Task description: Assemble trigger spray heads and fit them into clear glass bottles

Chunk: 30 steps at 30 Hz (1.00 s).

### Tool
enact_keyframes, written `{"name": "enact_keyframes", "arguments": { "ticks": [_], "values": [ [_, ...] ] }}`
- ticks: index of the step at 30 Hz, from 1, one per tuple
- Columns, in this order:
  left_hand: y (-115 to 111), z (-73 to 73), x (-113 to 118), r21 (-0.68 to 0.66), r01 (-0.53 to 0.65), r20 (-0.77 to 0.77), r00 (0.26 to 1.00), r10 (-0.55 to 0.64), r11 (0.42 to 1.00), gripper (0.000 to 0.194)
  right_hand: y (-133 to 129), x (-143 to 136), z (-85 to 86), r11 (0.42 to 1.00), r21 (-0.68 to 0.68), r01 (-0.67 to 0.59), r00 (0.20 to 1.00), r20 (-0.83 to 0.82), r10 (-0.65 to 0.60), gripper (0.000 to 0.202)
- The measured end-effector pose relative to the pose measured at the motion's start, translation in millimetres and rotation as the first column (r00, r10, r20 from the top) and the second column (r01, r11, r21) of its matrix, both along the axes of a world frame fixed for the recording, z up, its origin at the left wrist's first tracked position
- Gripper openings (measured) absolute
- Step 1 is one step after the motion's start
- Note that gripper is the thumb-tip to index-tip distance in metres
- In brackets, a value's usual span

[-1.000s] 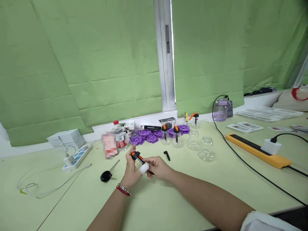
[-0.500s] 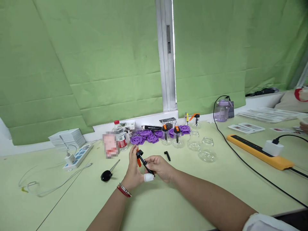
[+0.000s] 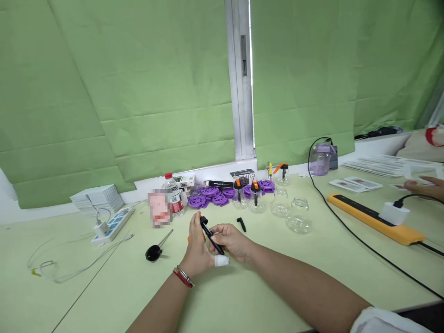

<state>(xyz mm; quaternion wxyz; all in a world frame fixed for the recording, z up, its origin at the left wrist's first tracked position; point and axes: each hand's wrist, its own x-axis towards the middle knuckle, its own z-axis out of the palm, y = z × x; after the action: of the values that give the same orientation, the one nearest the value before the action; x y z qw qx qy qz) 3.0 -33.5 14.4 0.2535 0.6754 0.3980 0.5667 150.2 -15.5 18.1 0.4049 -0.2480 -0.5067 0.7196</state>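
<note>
Both hands meet over the middle of the table around a black pump head with an orange part (image 3: 211, 236). My left hand (image 3: 198, 252), its thumb wrapped in white, is closed on the upper black-and-orange end. The fingers of my right hand (image 3: 227, 240) pinch the black tube lower down. Just behind them lies a small black elbow-shaped piece (image 3: 242, 225). To the left rests a black round piece with a thin rod (image 3: 153, 252).
Two clear jars (image 3: 299, 217) stand right of centre, near jars with black-and-orange tops (image 3: 255, 196). Purple plastic parts (image 3: 210, 193) and a red-capped bottle (image 3: 176, 199) are behind. An orange power strip (image 3: 371, 217) and another person's hand (image 3: 426, 188) are right.
The pump head has turned in my left hand, and its orange part now shows left of the fingers. My left thumb has shifted slightly right. The other person's hand reaches further in.
</note>
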Motion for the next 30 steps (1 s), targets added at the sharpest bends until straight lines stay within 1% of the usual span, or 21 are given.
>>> {"name": "enact_keyframes", "arguments": {
  "ticks": [2,6,9,14,18,22,25,27,29,30],
  "values": [
    [-1.7,0.8,1.2,-0.012,0.011,0.011,1.0,-0.011,1.0,0.115,1.6,0.7,-1.8,1.0,-0.009,-0.025,1.0,-0.018,0.025,0.047],
    [-3.6,2.4,2.7,0.043,0.009,-0.145,0.989,-0.003,0.999,0.118,3.9,2.8,-2.6,0.996,-0.03,-0.081,0.996,-0.04,0.08,0.062],
    [-4.4,2.7,3.2,0.058,-0.011,-0.184,0.983,0.021,0.998,0.118,4.9,4.2,-2.1,0.994,-0.044,-0.1,0.994,-0.043,0.098,0.068],
    [-6.3,2.0,2.5,0.052,-0.019,-0.204,0.978,0.03,0.998,0.116,8.8,5.6,-4.5,0.989,-0.037,-0.141,0.989,-0.053,0.139,0.065],
    [-7.6,1.9,1.8,0.038,-0.026,-0.245,0.969,0.035,0.999,0.113,11.3,4.9,-7.3,0.989,-0.037,-0.144,0.988,-0.059,0.141,0.06],
    [-8.3,2.6,2.1,0.038,-0.036,-0.28,0.959,0.045,0.999,0.105,11.3,1.8,-9.1,0.989,-0.044,-0.142,0.988,-0.072,0.138,0.055],
    [-8.9,4.7,2.1,0.013,0.006,-0.244,0.97,-0.003,1.0,0.102,14.5,2.4,-8.2,0.991,-0.028,-0.134,0.99,-0.056,0.132,0.052],
    [-9.0,6.9,1.1,-0.023,0.058,-0.172,0.983,-0.061,0.998,0.1,20.5,6.3,-6.9,0.992,0.004,-0.125,0.992,-0.021,0.125,0.05],
    [-8.4,9.6,-1.2,-0.077,0.11,-0.064,0.991,-0.115,0.991,0.094,29.5,12.8,-6.7,0.997,0.038,-0.074,0.997,0.026,0.073,0.047],
    [-7.9,10.9,-2.8,-0.107,0.134,0.002,0.991,-0.135,0.985,0.089,34.8,16.6,-7.7,0.998,0.053,-0.022,0.998,0.052,0.019,0.045]
  ]
}}
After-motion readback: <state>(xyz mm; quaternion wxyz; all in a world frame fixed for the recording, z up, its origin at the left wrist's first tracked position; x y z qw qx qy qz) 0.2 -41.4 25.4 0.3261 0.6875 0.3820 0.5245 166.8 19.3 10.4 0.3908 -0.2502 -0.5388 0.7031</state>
